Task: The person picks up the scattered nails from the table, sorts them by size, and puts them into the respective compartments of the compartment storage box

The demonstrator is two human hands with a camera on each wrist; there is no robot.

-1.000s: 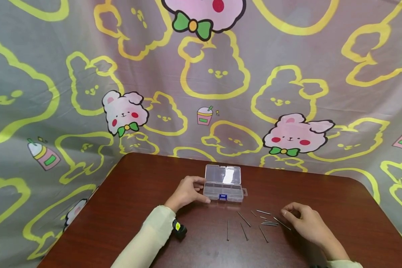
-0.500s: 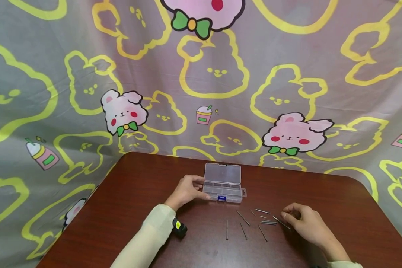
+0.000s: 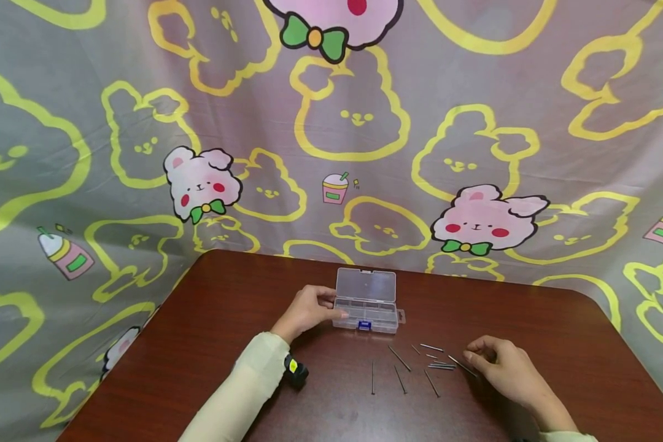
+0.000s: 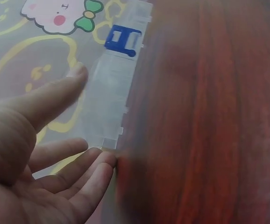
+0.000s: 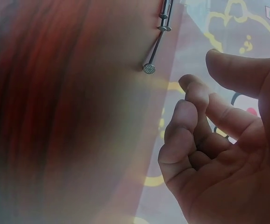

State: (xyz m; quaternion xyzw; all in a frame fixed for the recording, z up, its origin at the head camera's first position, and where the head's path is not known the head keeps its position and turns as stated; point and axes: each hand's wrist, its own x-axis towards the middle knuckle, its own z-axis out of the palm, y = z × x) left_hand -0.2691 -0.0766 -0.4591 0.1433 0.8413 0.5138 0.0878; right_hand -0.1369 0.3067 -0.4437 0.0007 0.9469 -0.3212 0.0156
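Note:
A clear plastic compartment box [image 3: 378, 314] with a blue latch stands on the table, its hinged lid [image 3: 366, 285] raised. My left hand [image 3: 305, 312] is at the box's left end. The thumb extends over the front left corner, and the other fingers touch the end wall in the left wrist view. Whether the thumb touches the box, I cannot tell. My right hand [image 3: 500, 363] rests to the right of the scattered nails [image 3: 400, 359], fingers loosely bent and holding nothing. One nail [image 5: 148, 69] lies just beyond its fingertips, head toward the hand.
The dark red-brown table [image 3: 243, 294] has rounded far corners. A patterned cloth [image 3: 359, 123] hangs behind and beside it. On my left wrist sits a black device [image 3: 296, 371]. Several nails of different lengths lie between the box and my right hand.
My left thumb has moved up from the front of the box to over its front left corner. The glare on the lid is gone. My right hand stays put.

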